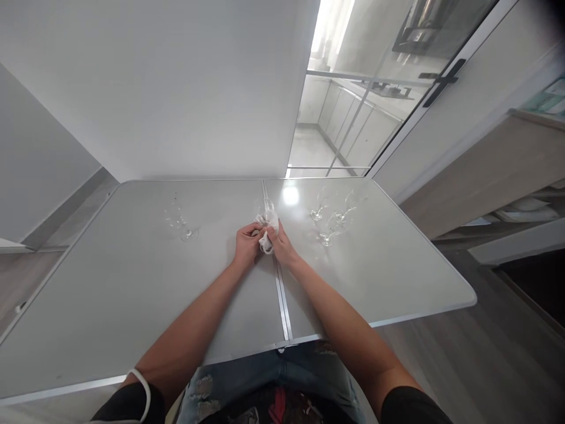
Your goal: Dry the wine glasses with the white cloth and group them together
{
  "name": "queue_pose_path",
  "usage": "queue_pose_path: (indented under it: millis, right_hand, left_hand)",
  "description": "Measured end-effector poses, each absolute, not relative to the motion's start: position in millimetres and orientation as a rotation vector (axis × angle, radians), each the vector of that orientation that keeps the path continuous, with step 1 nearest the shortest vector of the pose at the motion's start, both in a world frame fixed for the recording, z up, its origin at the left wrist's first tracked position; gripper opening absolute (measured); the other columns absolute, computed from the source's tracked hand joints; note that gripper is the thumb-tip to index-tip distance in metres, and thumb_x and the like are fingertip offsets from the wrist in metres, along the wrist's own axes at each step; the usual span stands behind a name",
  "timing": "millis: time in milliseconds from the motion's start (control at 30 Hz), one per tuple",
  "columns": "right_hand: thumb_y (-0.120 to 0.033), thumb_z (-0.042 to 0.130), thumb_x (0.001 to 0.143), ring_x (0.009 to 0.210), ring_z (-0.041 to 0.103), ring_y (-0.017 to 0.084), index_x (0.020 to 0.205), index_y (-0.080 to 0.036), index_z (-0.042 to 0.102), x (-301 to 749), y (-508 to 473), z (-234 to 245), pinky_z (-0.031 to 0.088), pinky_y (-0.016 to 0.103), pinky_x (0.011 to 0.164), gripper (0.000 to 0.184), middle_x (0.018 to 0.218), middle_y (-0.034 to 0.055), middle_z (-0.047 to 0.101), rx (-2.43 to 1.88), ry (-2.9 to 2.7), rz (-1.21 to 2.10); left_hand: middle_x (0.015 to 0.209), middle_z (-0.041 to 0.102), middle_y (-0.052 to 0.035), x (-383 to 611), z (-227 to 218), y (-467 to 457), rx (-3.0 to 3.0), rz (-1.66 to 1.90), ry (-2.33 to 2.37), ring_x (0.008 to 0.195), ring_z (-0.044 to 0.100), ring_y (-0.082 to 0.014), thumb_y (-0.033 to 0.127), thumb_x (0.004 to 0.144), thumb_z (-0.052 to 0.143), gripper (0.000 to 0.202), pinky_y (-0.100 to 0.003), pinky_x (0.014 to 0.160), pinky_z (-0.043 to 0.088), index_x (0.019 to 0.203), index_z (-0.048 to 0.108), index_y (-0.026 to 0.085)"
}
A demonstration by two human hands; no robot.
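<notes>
Over the table's middle seam, a clear stemmed glass (pixel 263 207) sits between my two hands, with a white cloth (pixel 266 242) bunched around its lower part. My left hand (pixel 248 240) is closed, fingertips pinching at the glass where the cloth meets it. On the other side, my right hand (pixel 283 243) is wrapped on the cloth, its thumb pressing over it. The cloth and fingers hide most of the stem and foot.
Three clear stemmed glasses (pixel 326 239) stand together on the right half of the white table (pixel 145 282). Another stemmed glass (pixel 189 234) is on the left half. A wall (pixel 176 106) and a glass door (pixel 348 112) border the table's far side.
</notes>
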State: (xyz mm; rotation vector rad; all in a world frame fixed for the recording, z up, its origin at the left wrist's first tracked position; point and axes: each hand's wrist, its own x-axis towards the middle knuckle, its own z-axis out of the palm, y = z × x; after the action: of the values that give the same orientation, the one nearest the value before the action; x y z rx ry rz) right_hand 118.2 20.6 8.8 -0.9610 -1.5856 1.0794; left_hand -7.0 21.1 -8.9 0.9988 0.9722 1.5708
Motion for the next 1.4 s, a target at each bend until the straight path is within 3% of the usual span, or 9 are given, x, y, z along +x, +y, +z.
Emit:
queue_pose_path:
  millis: [133,200,300,400,600,700,833,1133,1400]
  right_hand:
    - [-0.054,0.048,0.098,0.145,0.034,0.028,0.131,-0.023,0.059,128.6,23.0,19.2,0.032,0.046,0.120,0.047,0.154,0.0126,0.034,-0.924,-1.841,0.811]
    - [-0.046,0.052,0.098,0.145,0.035,0.029,0.140,-0.020,0.051,129.8,23.1,22.2,0.034,0.045,0.119,0.049,0.157,0.0150,0.032,-0.877,-1.898,0.724]
    - [-0.038,0.053,0.097,0.121,0.058,0.026,0.151,-0.021,0.035,127.1,21.2,21.6,0.049,0.040,0.102,0.059,0.137,0.0146,0.056,-0.896,-1.865,0.727]
    - [-0.038,0.053,0.097,0.091,0.065,0.024,0.143,-0.023,0.043,124.1,19.1,20.0,0.052,0.036,0.083,0.050,0.108,0.0085,0.068,-1.024,-1.846,0.704]
    - [-0.041,0.051,0.098,0.084,0.063,0.022,0.129,-0.022,0.058,130.6,21.5,32.2,0.049,0.033,0.080,0.037,0.097,0.0059,0.069,-1.072,-1.784,0.828]
    - [-0.040,0.064,0.090,0.089,0.062,0.022,0.125,-0.022,0.061,136.8,24.5,37.8,0.047,0.031,0.084,0.040,0.100,0.0042,0.069,-0.984,-1.808,0.961]
    - [-0.040,0.068,0.084,0.076,0.056,0.018,0.102,-0.020,0.068,137.7,27.6,34.0,0.044,0.028,0.072,0.027,0.083,0.0007,0.066,-1.011,-1.737,1.099]
    - [-0.042,0.069,0.080,0.064,0.054,0.019,0.082,-0.018,0.063,131.4,23.2,27.5,0.045,0.031,0.063,0.025,0.067,0.0026,0.059,-0.866,-1.301,1.807]
    - [-0.034,0.069,0.079,0.081,0.054,0.023,0.080,-0.022,0.059,128.5,21.8,21.8,0.042,0.032,0.075,0.015,0.080,0.0053,0.062,-1.251,-1.803,0.869]
  left_hand:
    - [0.071,0.068,-0.0018,-7.2,-7.0,19.4,1.052,1.595,0.952,0.065,0.057,-0.0132,0.029,0.066,0.083,0.017,-0.024,0.062,0.045,0.073,0.076,0.015]
    - [0.075,0.070,-0.0034,-7.4,-7.1,18.8,1.102,1.590,0.942,0.068,0.059,-0.0149,0.027,0.067,0.081,0.016,-0.026,0.064,0.047,0.076,0.078,0.014]
    - [0.076,0.072,-0.0039,-8.9,-7.5,18.6,1.108,1.603,1.003,0.069,0.060,-0.0159,0.023,0.067,0.079,0.015,-0.028,0.066,0.049,0.079,0.080,0.014]
    - [0.073,0.071,-0.0025,-10.3,-7.0,17.8,1.052,1.625,1.104,0.067,0.059,-0.0155,0.021,0.065,0.079,0.012,-0.027,0.064,0.048,0.075,0.078,0.014]
    - [0.074,0.069,-0.0019,-9.0,-3.2,12.6,1.121,1.586,1.043,0.069,0.058,-0.0157,0.034,0.080,0.072,0.019,-0.027,0.068,0.048,0.076,0.077,0.015]
    - [0.080,0.069,-0.0028,-9.6,-3.6,12.8,1.220,1.644,1.073,0.077,0.059,-0.0178,0.031,0.079,0.073,0.014,-0.028,0.074,0.047,0.080,0.077,0.017]
    - [0.085,0.063,-0.0030,-11.3,-6.2,16.6,1.273,1.704,1.145,0.077,0.056,-0.0155,0.026,0.073,0.079,0.009,-0.025,0.071,0.046,0.075,0.074,0.019]
    - [0.136,0.062,-0.0161,-8.5,9.2,11.5,0.825,1.460,0.577,0.118,0.062,-0.0274,0.052,0.088,0.068,0.053,-0.040,0.094,0.051,0.130,0.059,0.020]
    - [0.125,0.069,-0.0139,-9.6,-3.0,19.0,0.830,1.643,0.695,0.111,0.068,-0.0239,0.042,0.079,0.081,0.052,-0.037,0.101,0.049,0.122,0.061,0.020]
